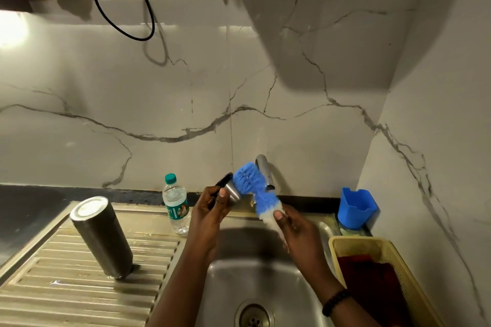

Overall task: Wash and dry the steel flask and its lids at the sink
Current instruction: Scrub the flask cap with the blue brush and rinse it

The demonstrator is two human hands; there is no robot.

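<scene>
The lid (230, 190) was being scrubbed above the sink (268, 281): left hand (211, 210) fingers held it, right hand (297, 228) fingers gripped the brush (251, 183). The flask (102, 236) stood inverted on the drainer. Rinsing probably came next

Brushed steel flask (102, 237) on the ribbed metal drainboard (79, 273), dull sheen; blue bristly plastic brush (251, 188) against a small steel lid (231, 191); glossy marble-look wall (159, 101); clear plastic bottle (176, 206); woven-look yellow plastic basket (385, 255)
</scene>
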